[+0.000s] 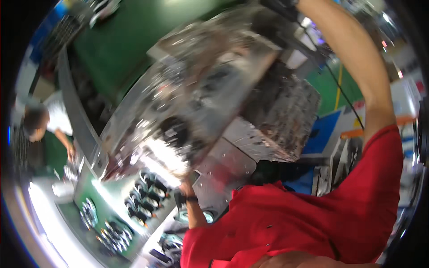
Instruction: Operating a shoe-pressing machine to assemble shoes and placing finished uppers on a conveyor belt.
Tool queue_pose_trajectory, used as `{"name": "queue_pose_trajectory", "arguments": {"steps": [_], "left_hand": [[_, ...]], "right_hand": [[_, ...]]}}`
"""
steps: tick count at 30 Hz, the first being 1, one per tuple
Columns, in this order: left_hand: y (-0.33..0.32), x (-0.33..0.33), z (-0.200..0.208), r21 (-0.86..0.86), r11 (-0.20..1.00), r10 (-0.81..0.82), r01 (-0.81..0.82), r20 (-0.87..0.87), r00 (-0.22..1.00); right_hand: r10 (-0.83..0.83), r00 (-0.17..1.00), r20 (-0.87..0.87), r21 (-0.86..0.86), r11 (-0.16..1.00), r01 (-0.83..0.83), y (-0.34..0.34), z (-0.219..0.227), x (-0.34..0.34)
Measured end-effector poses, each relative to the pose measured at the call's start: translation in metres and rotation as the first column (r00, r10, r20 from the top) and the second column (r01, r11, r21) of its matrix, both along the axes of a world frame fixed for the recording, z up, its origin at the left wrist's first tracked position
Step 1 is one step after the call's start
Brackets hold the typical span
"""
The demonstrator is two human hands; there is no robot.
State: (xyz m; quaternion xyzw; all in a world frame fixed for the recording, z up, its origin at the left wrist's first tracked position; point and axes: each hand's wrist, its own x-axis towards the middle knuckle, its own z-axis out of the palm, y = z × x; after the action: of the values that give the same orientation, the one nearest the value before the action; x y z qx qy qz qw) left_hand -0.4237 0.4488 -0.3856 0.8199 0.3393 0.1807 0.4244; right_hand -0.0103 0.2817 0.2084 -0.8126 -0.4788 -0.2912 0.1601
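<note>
My left hand, smeared and partly lost in glare, is at the lower edge of a metal machine. A black band circles that wrist; the fingers cannot be made out. My right forearm stretches up to the top edge, where a dark shape covers or stands in front of the hand. Its fingers are hidden. Between the arms, the machine's metal surface and a round dark part are blurred by motion. A worn, speckled grey block stands right of it.
Rows of dark, curved parts lie on a green surface at the lower left, with pale rings nearby. A person works at the far left. A green panel spans the upper left. A black cable hangs below my right arm.
</note>
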Motion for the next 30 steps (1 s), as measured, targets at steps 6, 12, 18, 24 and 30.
{"name": "queue_pose_trajectory", "arguments": {"steps": [6, 12, 18, 24, 30], "left_hand": [[-0.147, 0.032, 0.239, -0.713, 0.517, -0.268, 0.473, 0.390, 0.881], [-0.293, 0.085, 0.374, -0.367, -0.061, -0.317, 0.928, 0.889, 0.331], [-0.455, 0.038, 0.359, -0.523, -0.674, -0.536, 0.522, 0.832, 0.142], [-0.622, -0.090, 0.345, -0.713, -0.637, -0.745, 0.294, 0.667, 0.000], [-0.766, -0.235, 0.308, -0.487, -0.721, -0.693, 0.493, 0.493, -0.526]], "right_hand": [[0.440, 0.839, -0.321, 0.525, 0.820, -0.229, -0.146, 0.050, -0.143], [0.443, 0.718, -0.537, 0.801, 0.535, 0.269, -0.311, -0.026, -0.302], [0.258, 0.660, -0.705, 0.702, 0.129, 0.700, -0.447, -0.116, -0.482], [-0.014, 0.786, -0.618, 0.756, -0.284, 0.590, -0.556, -0.222, -0.679], [-0.344, 0.569, -0.746, 0.579, -0.757, 0.301, -0.620, -0.285, -0.809]]}}
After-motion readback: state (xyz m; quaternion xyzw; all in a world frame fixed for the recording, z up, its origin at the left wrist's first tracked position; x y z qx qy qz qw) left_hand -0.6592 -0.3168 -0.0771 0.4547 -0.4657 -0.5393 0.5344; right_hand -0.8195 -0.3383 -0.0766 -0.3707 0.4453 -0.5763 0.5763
